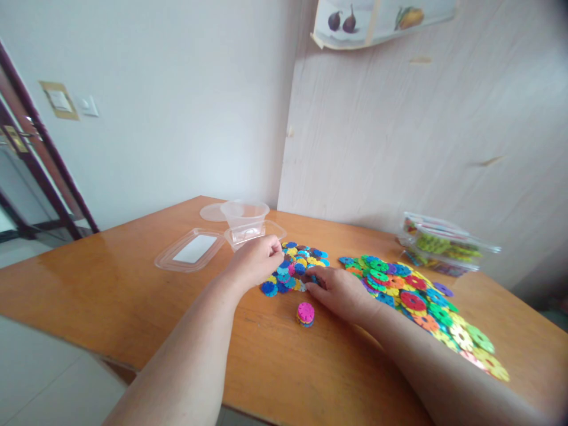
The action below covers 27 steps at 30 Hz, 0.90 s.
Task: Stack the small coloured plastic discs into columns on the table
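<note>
My left hand (255, 259) hovers over a small heap of colourful snowflake discs (306, 255), fingers curled in a pinch at its edge; what they hold is hidden. My right hand (339, 291) rests on the table at the near side of that heap, fingertips touching the discs, fingers bent. A short stack of discs with a pink one on top (305, 313) stands just in front of both hands. A larger spread of discs (417, 302) lies to the right, partly under my right forearm.
On the wooden table (110, 296), clear plastic tubs (245, 222) and a flat lid (190, 250) sit behind the hands. A clear box of more discs (444, 245) stands at the right by the panelled wall. The table's near edge runs below my arms.
</note>
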### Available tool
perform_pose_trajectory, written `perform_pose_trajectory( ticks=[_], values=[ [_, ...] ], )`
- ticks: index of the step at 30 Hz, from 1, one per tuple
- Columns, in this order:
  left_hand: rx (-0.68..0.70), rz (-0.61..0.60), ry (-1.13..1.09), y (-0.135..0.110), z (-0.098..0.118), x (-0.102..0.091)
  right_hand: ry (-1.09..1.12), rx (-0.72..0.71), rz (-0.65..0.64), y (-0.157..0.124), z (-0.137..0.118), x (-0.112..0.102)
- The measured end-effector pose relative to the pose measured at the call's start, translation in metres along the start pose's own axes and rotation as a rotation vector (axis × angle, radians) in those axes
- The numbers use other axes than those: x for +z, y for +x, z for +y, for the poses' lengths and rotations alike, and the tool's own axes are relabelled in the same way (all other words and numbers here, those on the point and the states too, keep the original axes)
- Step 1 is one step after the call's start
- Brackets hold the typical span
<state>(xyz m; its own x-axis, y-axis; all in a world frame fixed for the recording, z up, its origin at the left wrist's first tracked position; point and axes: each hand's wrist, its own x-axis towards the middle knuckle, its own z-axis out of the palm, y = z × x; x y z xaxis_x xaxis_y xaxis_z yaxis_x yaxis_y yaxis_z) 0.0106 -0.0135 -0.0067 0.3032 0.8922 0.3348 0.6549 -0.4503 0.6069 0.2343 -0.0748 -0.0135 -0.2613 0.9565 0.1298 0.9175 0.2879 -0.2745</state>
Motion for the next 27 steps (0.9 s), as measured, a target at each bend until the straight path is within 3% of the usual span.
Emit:
perform_pose_trajectory(
  ticks=[9, 17, 22, 27],
  values=[
    [-0.001, 0.002, 0.012, -0.001, 0.003, -0.002, 0.031, 0.012, -0.008, 0.001, 0.005, 0.002],
    [0.001, 0.006, 0.007, -0.001, 0.001, -0.002, 0.216, -0.076, 0.111, -0.003, 0.013, 0.0],
    [0.016, 0.007, -0.011, 0.0, -0.002, 0.0, 0.535, -0.028, -0.049, -0.016, 0.002, -0.016],
    [0.01, -0.006, -0.023, -0.001, -0.003, 0.0, 0.567, -0.057, -0.175, -0.025, -0.011, -0.03]
  ],
)
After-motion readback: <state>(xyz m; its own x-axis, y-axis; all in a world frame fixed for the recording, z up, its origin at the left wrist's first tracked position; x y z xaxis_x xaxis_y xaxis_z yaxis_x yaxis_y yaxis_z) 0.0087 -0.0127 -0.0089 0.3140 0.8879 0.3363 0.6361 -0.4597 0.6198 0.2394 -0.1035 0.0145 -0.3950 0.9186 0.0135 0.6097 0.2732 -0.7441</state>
